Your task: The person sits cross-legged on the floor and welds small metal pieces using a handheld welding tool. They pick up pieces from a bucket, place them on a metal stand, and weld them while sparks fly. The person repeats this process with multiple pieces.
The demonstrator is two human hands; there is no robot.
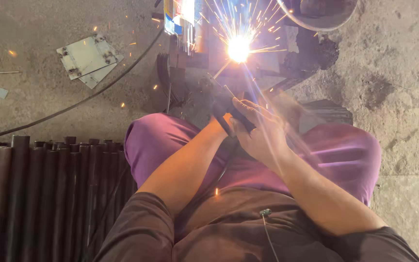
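Gripping the dark electrode holder [221, 104] with my right hand [260, 133], I have my fingers wrapped tight around its handle, just above my knees in purple trousers [161, 140]. My left hand [225, 123] comes in from the other side and sits right against the holder beneath the right one; most of it is hidden, so I cannot tell whether it is clenched on the handle or only steadying it. From the holder a thin welding rod [223, 68] slants up and away from me to a blinding white arc [239, 48], where sparks fly out in all directions over the dark metal workpiece [263, 65] on the concrete floor [403, 97]. Glare washes over my right wrist and blurs what lies just behind it. To my left, a row of dark steel pipes [49, 194] lies side by side close to my leg. Farther off on that side, a few flat metal plates [88, 58] rest stacked on the floor, and a black cable [83, 99] curves past them toward the work. At the top edge, beyond the arc, the rim of a round metal vessel [321, 17] shows.
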